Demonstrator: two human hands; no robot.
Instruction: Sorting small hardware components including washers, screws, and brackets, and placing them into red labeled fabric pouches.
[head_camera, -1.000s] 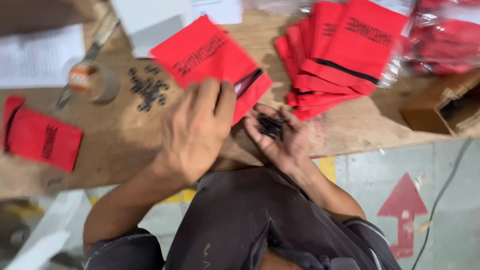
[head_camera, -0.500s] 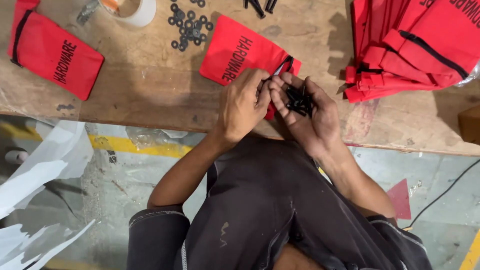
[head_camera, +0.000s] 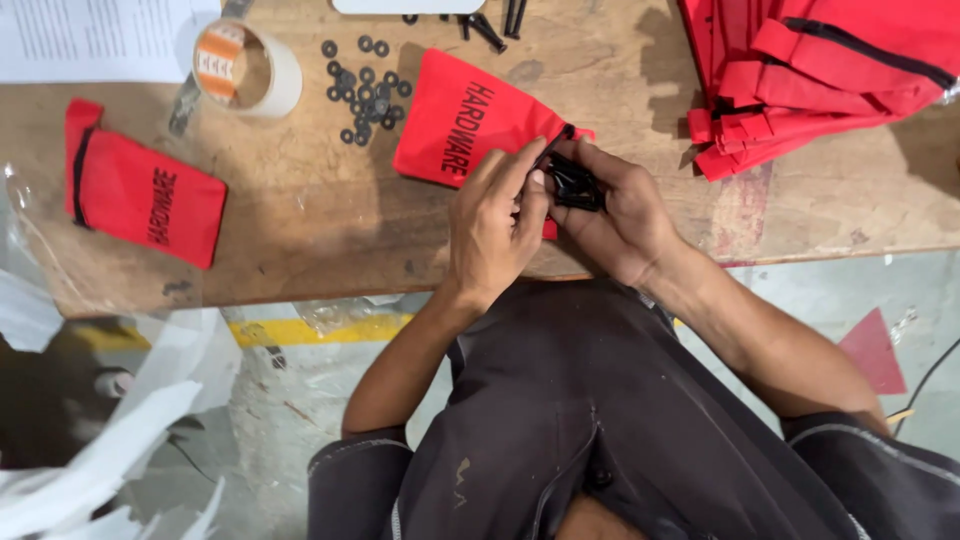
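Observation:
A red drawstring pouch (head_camera: 462, 120) with black lettering lies on the wooden table (head_camera: 320, 220), its mouth toward me. My left hand (head_camera: 495, 225) pinches the pouch's opening edge with fingertips. My right hand (head_camera: 615, 215) cups a bunch of black screws (head_camera: 575, 187) right at that opening. Both hands touch each other near the table's front edge.
A second red pouch (head_camera: 145, 195) lies at left. Black washers (head_camera: 362, 80) are scattered beside a tape roll (head_camera: 250, 68). A stack of red pouches (head_camera: 820, 70) fills the far right. Loose black screws (head_camera: 490, 22) and paper (head_camera: 90, 35) lie at the back. White plastic wrap (head_camera: 110, 440) lies on the floor at left.
My hands have stayed together at the pouch's mouth while the view shifted. One second ago my left hand lay flat over the pouch; now its fingertips pinch the opening.

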